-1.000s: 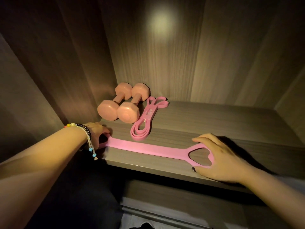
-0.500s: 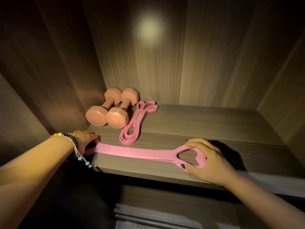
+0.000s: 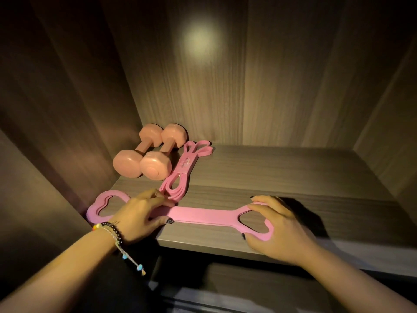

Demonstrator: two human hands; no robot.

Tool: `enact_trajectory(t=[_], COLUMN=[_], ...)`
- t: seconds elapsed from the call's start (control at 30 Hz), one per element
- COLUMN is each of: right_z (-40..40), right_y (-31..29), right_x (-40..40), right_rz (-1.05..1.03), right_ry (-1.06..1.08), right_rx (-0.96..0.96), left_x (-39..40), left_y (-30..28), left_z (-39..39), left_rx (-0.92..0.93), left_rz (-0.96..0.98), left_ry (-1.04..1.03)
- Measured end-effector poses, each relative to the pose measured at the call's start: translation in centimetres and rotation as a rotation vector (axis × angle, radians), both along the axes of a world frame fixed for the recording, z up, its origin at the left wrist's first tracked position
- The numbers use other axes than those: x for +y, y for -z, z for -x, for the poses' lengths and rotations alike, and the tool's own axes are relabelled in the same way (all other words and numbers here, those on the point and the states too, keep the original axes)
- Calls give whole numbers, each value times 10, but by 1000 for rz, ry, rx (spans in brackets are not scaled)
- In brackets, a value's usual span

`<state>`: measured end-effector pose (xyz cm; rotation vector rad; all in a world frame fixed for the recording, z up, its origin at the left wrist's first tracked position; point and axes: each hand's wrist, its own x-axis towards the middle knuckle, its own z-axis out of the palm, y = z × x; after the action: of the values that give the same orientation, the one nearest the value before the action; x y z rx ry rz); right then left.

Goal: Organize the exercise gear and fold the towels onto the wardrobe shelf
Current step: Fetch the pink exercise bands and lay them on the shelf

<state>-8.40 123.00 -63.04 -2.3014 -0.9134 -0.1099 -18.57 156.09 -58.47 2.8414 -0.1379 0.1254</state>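
A flat pink stretch band (image 3: 203,214) with a heart-shaped handle at each end lies along the front of the wardrobe shelf (image 3: 293,175). My left hand (image 3: 137,213) rests on its strap just right of the left handle, fingers laid across it and thumb at the front edge. My right hand (image 3: 277,227) arches over the right handle, with fingers on its top lobe and thumb against its lower rim. Two pink dumbbells (image 3: 146,154) lie side by side in the back left corner. A coiled pink resistance loop (image 3: 180,175) lies next to them. No towels are in view.
Wooden wardrobe walls close in the shelf at the left (image 3: 67,109), back and right. The right half of the shelf behind the band is bare wood. A lower ledge (image 3: 248,290) shows dimly under the shelf's front edge.
My left hand let go of the band's left handle and slid right onto the strap. That handle now lies flat on the shelf. My right hand stayed on the right handle.
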Motion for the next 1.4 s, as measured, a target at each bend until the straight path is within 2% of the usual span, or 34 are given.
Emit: enact_trajectory(t=[0.17, 0.4, 0.53, 0.67, 0.83, 1.2, 1.4], right_z=[-1, 4, 18, 51, 99, 181, 216], right_y=[4, -7, -25, -50, -90, -131, -134], right_x=[0, -2, -8, -18, -42, -130, -182], right_rz=[-33, 87, 212, 285, 318, 292, 274], right_ry=[28, 31, -9, -42, -28, 112, 203], right_rx=[4, 16, 39, -8, -122, -37, -122], left_x=[3, -12, -27, -55, -97, -199, -255], left_y=[12, 24, 7, -21, -46, -79, -93], left_z=[4, 17, 28, 47, 78, 136, 143], left_rx=[-117, -208, -169, -222, -189, -156, -110], left_rz=[13, 9, 15, 127, 163, 92, 26], left_ry=[19, -101, -127, -199, -124, 44, 168])
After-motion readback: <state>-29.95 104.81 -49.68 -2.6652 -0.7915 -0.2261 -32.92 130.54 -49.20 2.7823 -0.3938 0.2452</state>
